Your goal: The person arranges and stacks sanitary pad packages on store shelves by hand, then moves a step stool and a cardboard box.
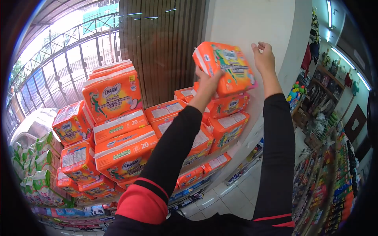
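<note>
upper left: metal fence (81,47); pale car (37,122), partly hidden. lower left: green-and-white packs (41,185), stacked. centre back: brown ribbed panel (157,51), white pillar (252,23) to its right. pale tiled floor (236,200) below. far right: lit tube lights (343,58) overhead, dense rows of colourful goods (323,188) underneath.

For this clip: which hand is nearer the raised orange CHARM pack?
Left. The left hand grips the raised orange CHARM pack by its image-left side; the right hand is apart, off its image-right side.
</note>
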A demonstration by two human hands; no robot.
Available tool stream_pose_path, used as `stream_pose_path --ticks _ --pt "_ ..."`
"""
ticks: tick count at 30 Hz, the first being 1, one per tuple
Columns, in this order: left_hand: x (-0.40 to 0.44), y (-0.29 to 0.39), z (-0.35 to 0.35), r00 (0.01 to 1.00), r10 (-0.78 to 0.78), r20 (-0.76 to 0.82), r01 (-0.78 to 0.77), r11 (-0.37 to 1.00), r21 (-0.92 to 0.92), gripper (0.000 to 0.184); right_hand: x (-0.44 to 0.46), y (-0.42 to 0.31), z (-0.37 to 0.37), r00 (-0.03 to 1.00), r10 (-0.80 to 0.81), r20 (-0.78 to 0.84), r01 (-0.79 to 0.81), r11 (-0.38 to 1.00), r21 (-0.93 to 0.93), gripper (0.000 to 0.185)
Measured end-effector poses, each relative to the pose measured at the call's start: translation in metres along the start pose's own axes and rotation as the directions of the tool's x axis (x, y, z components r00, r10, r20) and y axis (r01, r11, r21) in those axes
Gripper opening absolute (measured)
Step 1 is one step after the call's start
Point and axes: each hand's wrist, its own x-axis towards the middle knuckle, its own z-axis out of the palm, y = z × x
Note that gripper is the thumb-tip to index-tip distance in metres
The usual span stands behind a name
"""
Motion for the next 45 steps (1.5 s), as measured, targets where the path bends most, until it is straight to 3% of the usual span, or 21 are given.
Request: stream_pose_path --ticks 1,3,4,6,9,10,13,14,16,18,21,22,26,32,34,36,40,41,43,45 --pt "0.006 -0.001 0.000 0.996 -0.077 -0.051 0.078 0.997 0.011 0.096 -0.005 0.002 -0.006 0.995 -0.100 0.011 0.100 0.995 0.001 0.039" --pt "0.022 -0.009 -0.001 0.951 -0.255 -0.174 0.247 0.967 -0.070 0.087 -0.016 0.005 -0.031 0.992 -0.113 0.050 0.114 0.993 -0.014 0.040" --pt "0.038 -0.021 -0.009 0.952 -0.258 -0.163 0.248 0.965 -0.080 0.087 -0.020 0.005 -0.046 0.990 -0.115 0.083 0.117 0.993 -0.014 0.041" --pt "0.065 -0.046 -0.028 0.893 -0.449 -0.042 0.444 0.891 -0.096 0.098 -0.025 0.011 -0.079 0.989 -0.119 0.085 0.125 0.990 -0.069 0.041" --pt "0.048 -0.041 -0.034 0.901 -0.397 -0.177 0.426 0.887 0.178 0.076 -0.028 0.034 -0.125 0.994 -0.076 0.073 0.086 0.986 -0.144 0.040" --pt "0.039 -0.029 -0.031 0.900 -0.403 -0.169 0.430 0.885 0.178 0.076 -0.028 0.042 -0.140 0.998 -0.035 0.056 0.044 0.986 -0.164 0.040" --pt "0.024 -0.010 -0.025 0.872 -0.486 -0.055 0.487 0.851 0.199 0.046 -0.027 0.060 -0.176 0.998 0.062 -0.007 -0.062 0.973 -0.224 0.041" --pt "0.024 -0.012 -0.025 0.871 -0.488 -0.055 0.489 0.849 0.200 0.046 -0.027 0.067 -0.185 0.998 0.064 -0.006 -0.063 0.972 -0.226 0.041" --pt "0.014 -0.001 -0.021 0.885 -0.466 -0.008 0.451 0.852 0.267 0.047 -0.025 0.072 -0.199 0.990 0.118 -0.080 -0.134 0.962 -0.238 0.041" --pt "0.011 -0.007 -0.017 0.913 -0.408 -0.004 0.401 0.895 0.197 0.058 -0.028 0.071 -0.206 0.980 0.150 -0.130 -0.180 0.947 -0.266 0.042" --pt "0.079 -0.091 -0.021 0.892 -0.437 -0.114 0.429 0.899 -0.089 0.078 -0.035 0.080 -0.209 0.986 0.121 -0.111 -0.146 0.958 -0.248 0.041" --pt "0.096 -0.112 -0.020 0.874 -0.459 -0.158 0.436 0.886 -0.158 0.086 -0.040 0.079 -0.205 0.989 0.117 -0.088 -0.135 0.962 -0.235 0.041" --pt "0.055 -0.077 0.016 0.757 -0.535 -0.375 0.502 0.843 -0.190 0.102 -0.059 0.085 -0.185 0.994 0.107 0.014 -0.104 0.987 -0.119 0.039" --pt "0.038 -0.065 0.016 0.767 -0.544 -0.341 0.490 0.839 -0.238 0.104 -0.086 0.072 -0.152 0.970 0.177 0.166 -0.171 0.984 -0.054 0.036" --pt "0.020 -0.045 0.019 0.753 -0.555 -0.355 0.502 0.832 -0.236 0.100 -0.094 0.069 -0.136 0.931 0.216 0.296 -0.210 0.976 -0.051 0.036" --pt "-0.015 -0.015 0.030 0.796 -0.374 -0.475 0.460 0.885 0.073 0.093 -0.100 0.063 -0.118 0.909 0.200 0.366 -0.204 0.979 -0.028 0.035" --pt "-0.088 0.012 0.039 0.982 0.015 -0.190 0.004 0.995 0.099 0.073 -0.108 0.031 -0.079 0.876 0.102 0.471 -0.144 0.988 0.055 0.030" --pt "-0.110 0.016 0.037 0.982 0.119 -0.147 -0.123 0.992 -0.021 0.070 -0.108 0.016 -0.069 0.871 0.030 0.491 -0.123 0.979 0.160 0.028" --pt "-0.152 0.032 0.028 0.959 0.273 -0.075 -0.277 0.960 -0.038 0.066 -0.106 -0.014 -0.047 0.860 -0.070 0.505 -0.086 0.957 0.278 0.026" --pt "-0.190 0.046 -0.005 0.918 0.393 0.060 -0.397 0.909 0.125 0.068 -0.106 -0.057 -0.026 0.839 -0.180 0.513 -0.008 0.939 0.344 0.026"
